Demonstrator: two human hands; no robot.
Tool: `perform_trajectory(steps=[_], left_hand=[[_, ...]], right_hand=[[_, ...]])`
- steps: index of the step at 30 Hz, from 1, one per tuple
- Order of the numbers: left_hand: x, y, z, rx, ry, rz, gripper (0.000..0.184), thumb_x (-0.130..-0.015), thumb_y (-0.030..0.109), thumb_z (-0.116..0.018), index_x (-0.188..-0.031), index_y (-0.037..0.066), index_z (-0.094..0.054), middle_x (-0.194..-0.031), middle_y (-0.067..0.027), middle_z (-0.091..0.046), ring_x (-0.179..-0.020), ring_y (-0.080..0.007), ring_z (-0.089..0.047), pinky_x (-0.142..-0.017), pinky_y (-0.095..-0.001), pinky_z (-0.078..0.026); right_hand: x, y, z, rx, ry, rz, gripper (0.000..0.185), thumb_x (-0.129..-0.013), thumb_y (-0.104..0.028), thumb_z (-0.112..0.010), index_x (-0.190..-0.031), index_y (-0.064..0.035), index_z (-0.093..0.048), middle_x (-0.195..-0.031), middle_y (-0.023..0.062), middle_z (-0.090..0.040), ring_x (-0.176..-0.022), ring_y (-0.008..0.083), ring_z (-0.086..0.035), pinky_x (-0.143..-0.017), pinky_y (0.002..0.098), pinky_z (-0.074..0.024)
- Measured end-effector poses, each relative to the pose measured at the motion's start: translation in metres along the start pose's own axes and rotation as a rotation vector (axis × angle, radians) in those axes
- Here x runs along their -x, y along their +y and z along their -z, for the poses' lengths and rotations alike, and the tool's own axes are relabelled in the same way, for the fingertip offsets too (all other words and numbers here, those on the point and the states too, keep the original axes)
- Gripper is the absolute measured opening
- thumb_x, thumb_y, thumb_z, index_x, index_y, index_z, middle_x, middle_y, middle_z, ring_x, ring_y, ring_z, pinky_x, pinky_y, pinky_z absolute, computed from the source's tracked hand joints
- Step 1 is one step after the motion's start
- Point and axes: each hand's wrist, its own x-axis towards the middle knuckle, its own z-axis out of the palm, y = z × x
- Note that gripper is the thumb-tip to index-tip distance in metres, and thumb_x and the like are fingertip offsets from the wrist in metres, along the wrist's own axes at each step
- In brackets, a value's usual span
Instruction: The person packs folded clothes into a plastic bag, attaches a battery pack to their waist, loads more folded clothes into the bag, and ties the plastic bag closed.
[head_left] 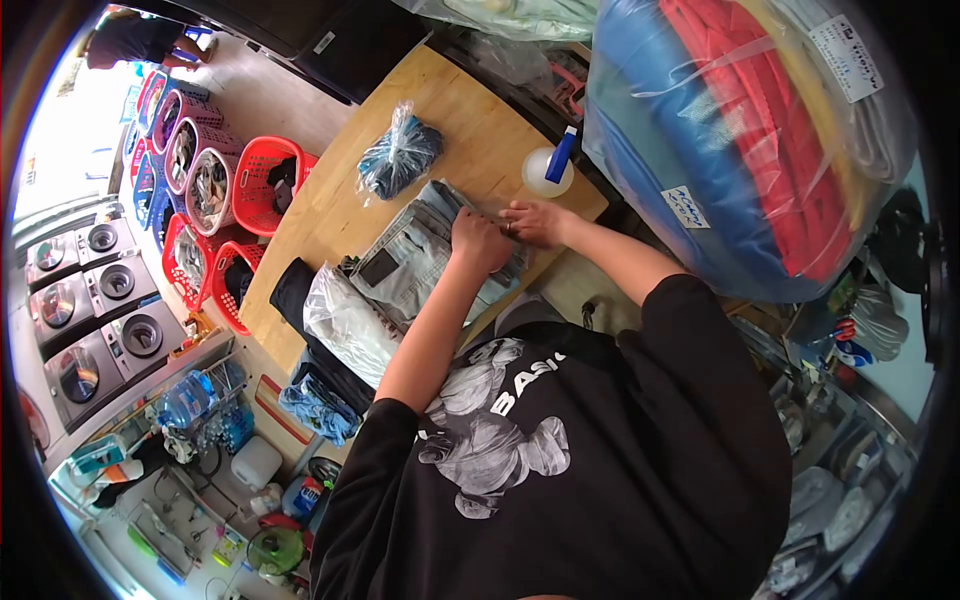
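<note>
Folded jeans [415, 245] in light blue and grey lie in a stack on the wooden table [470, 125], partly covered by clear plastic. My left hand [482, 243] rests on the stack's right end with its fingers curled in; what they grip is hidden. Right beside it, my right hand [534, 222], with a ring on one finger, has its fingers bent toward the left hand. Thin clear film seems to lie about both hands, but I cannot make out what the fingers pinch. A white plastic bag [345, 310] lies left of the jeans.
A tied clear bag of blue cloth [400, 160] and a spray bottle [550, 168] stand on the table. Red baskets [268, 180] of laundry line its left side. A big bagged bundle of bedding [700, 140] looms at right. Washing machines [140, 335] stand far left. Another person [140, 40] is at top left.
</note>
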Motion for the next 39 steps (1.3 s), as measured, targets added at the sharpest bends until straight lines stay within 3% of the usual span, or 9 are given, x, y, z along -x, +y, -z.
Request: perform_trajectory(steps=[3, 6, 18, 21, 24, 27, 32, 36, 39], left_hand=[[0.0, 0.002, 0.004, -0.036, -0.026, 0.018, 0.039, -0.095, 0.032, -0.052, -0.095, 0.013, -0.086, -0.108, -0.0084, -0.082, -0.108, -0.0183, -0.074, -0.103, -0.0366, -0.04], [-0.002, 0.001, 0.012, -0.041, -0.152, 0.02, 0.046, -0.098, 0.04, -0.049, -0.106, 0.013, -0.085, -0.121, -0.008, -0.08, -0.12, -0.0202, -0.07, -0.106, -0.0389, -0.04], [-0.003, 0.0, 0.011, -0.047, -0.123, 0.003, 0.046, -0.098, 0.043, -0.051, -0.102, 0.013, -0.085, -0.117, -0.0093, -0.081, -0.116, -0.0219, -0.072, -0.103, -0.0398, -0.041], [-0.005, -0.001, 0.008, -0.065, -0.143, 0.008, 0.046, -0.098, 0.043, -0.051, -0.103, 0.014, -0.085, -0.115, -0.0096, -0.081, -0.114, -0.0222, -0.073, -0.103, -0.0397, -0.041], [-0.004, 0.003, 0.01, -0.073, -0.113, 0.024, 0.044, -0.099, 0.042, -0.051, -0.103, 0.015, -0.085, -0.115, -0.0096, -0.081, -0.113, -0.0221, -0.073, -0.103, -0.0397, -0.041], [0.0, 0.005, 0.015, -0.092, -0.12, -0.018, 0.043, -0.098, 0.04, -0.051, -0.103, 0.016, -0.086, -0.115, -0.0091, -0.082, -0.113, -0.0211, -0.074, -0.103, -0.0397, -0.041], [-0.003, 0.007, 0.008, -0.096, -0.114, -0.017, 0.041, -0.098, 0.036, -0.051, -0.103, 0.017, -0.086, -0.114, -0.0077, -0.082, -0.113, -0.0198, -0.074, -0.105, -0.0408, -0.04], [-0.004, 0.011, 0.0, -0.058, -0.09, 0.0, 0.039, -0.098, 0.033, -0.051, -0.103, 0.017, -0.087, -0.113, -0.0072, -0.082, -0.112, -0.0196, -0.074, -0.107, -0.0408, -0.038], [-0.005, 0.012, 0.0, -0.073, -0.091, -0.002, 0.038, -0.097, 0.03, -0.051, -0.101, 0.018, -0.087, -0.113, -0.0065, -0.082, -0.112, -0.0188, -0.074, -0.107, -0.0399, -0.037]], right_hand=[[-0.009, -0.003, 0.03, -0.205, -0.325, -0.092, 0.024, -0.09, -0.019, -0.068, -0.113, -0.0173, -0.075, -0.123, -0.0045, -0.071, -0.136, 0.0189, -0.056, -0.105, 0.0381, -0.0484], [0.0, -0.01, 0.027, -0.377, -0.338, -0.349, 0.03, -0.087, -0.021, -0.073, -0.116, -0.0188, -0.073, -0.12, -0.0042, -0.071, -0.13, 0.0202, -0.059, -0.099, 0.0382, -0.051], [0.0, -0.028, 0.035, -0.274, -0.246, -0.418, 0.039, -0.091, -0.023, -0.071, -0.129, -0.0156, -0.068, -0.12, 0.0082, -0.063, -0.122, 0.0291, -0.061, -0.104, 0.0408, -0.0515], [0.01, -0.034, 0.056, -0.382, -0.098, -0.495, 0.035, -0.088, -0.02, -0.072, -0.122, -0.0145, -0.072, -0.122, 0.0095, -0.066, -0.122, 0.0294, -0.061, -0.104, 0.0417, -0.0514], [0.018, -0.033, 0.059, -0.416, 0.1, -0.447, 0.014, -0.077, -0.017, -0.077, -0.091, -0.0115, -0.078, -0.122, 0.0013, -0.071, -0.125, 0.0259, -0.059, -0.105, 0.0412, -0.0494], [0.013, -0.026, 0.059, -0.626, 0.258, -0.492, 0.011, -0.077, -0.015, -0.075, -0.087, -0.0096, -0.077, -0.125, 0.0049, -0.071, -0.12, 0.0299, -0.062, -0.102, 0.0412, -0.0514], [-0.032, -0.016, 0.033, -0.556, -0.159, -0.844, 0.027, -0.081, -0.017, -0.076, -0.103, -0.0023, -0.075, -0.137, 0.0169, -0.067, -0.122, 0.0383, -0.064, -0.108, 0.0431, -0.0514], [-0.057, -0.011, 0.043, -0.569, -0.084, -0.879, 0.035, -0.088, -0.017, -0.073, -0.118, -0.0006, -0.071, -0.143, 0.0218, -0.062, -0.129, 0.0418, -0.061, -0.111, 0.0465, -0.0513], [-0.081, 0.0, 0.08, -0.972, -0.085, -1.157, 0.033, -0.092, -0.017, -0.069, -0.121, -0.002, -0.069, -0.14, 0.022, -0.065, -0.129, 0.0429, -0.061, -0.109, 0.0484, -0.0528]])
